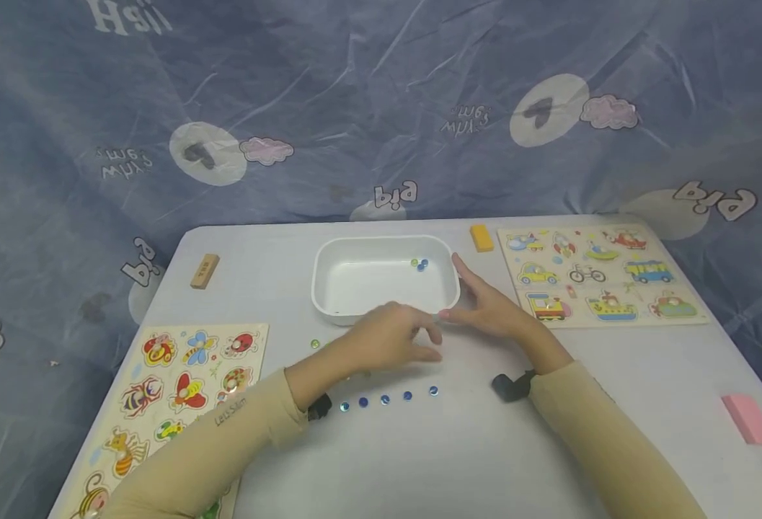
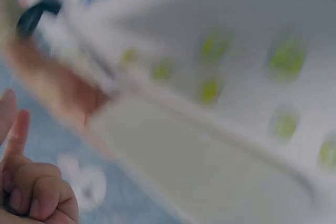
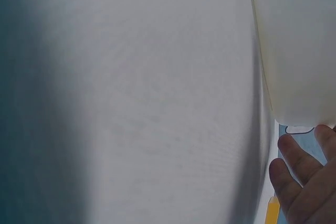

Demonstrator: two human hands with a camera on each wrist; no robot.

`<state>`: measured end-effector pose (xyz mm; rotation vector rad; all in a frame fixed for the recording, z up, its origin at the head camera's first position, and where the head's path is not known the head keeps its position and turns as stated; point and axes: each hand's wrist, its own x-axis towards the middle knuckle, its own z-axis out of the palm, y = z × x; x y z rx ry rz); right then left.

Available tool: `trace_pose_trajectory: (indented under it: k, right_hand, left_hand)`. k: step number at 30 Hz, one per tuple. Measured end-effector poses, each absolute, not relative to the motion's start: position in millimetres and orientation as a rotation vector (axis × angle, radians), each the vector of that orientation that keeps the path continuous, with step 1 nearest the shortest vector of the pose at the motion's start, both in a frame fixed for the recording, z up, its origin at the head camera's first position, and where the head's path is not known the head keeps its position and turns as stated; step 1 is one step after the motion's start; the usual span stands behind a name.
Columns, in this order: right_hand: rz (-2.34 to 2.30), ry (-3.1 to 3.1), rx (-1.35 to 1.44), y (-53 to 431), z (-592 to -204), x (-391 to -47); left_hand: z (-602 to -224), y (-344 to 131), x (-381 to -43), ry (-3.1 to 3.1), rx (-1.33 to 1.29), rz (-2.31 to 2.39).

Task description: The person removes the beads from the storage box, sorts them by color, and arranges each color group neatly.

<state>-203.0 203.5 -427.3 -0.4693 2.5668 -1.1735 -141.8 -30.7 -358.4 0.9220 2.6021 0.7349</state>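
Note:
A white tray (image 1: 348, 245) stands on the table with a green bead and two blue beads (image 1: 422, 265) inside, near its right end. My left hand (image 1: 387, 337) hovers over the tray's front edge, thumb and index finger stretched out and apart, the other fingers curled, nothing visible between them. At the tray's right end my right hand (image 1: 487, 306) touches the front corner with its thumb and the side with its fingers, which look nearly straight. Several round blue beads (image 1: 385, 399) lie in a row in front. Several green beads (image 2: 287, 59) appear blurred in the left wrist view; my left arm partly hides them.
An insect puzzle board (image 1: 225, 360) lies left, partly under my left sleeve, and a vehicle puzzle board (image 1: 588, 285) lies right. Also on the table are a wooden block (image 1: 205, 271), a yellow block (image 1: 481, 238) and a pink block (image 1: 750, 419). A patterned curtain (image 1: 355, 108) hangs behind.

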Motion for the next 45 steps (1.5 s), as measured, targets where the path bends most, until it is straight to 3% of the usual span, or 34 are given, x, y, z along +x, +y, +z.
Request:
trace_pose_trajectory:
  k: [5, 9, 15, 28, 45]
  right_hand:
    - [-1.179, 2.565, -0.446, 204, -429, -205]
    - [-1.195, 2.554, -0.424, 204, -432, -208]
    - [-1.197, 2.549, -0.437, 204, -432, -206]
    - [-1.205, 2.52, -0.457, 200, -413, -198]
    - [-1.194, 2.512, -0.432, 192, -391, -187]
  left_hand:
    - [-345, -46, -180, 2.693, 0.709, 0.915]
    - [-363, -48, -207, 2.692, 0.589, 0.893]
    - [-396, -37, -233, 2.557, 0.617, 0.838]
    - [-411, -12, -249, 2.376, 0.806, 0.804]
    - [-416, -4, -267, 2.797, 0.376, 0.689]
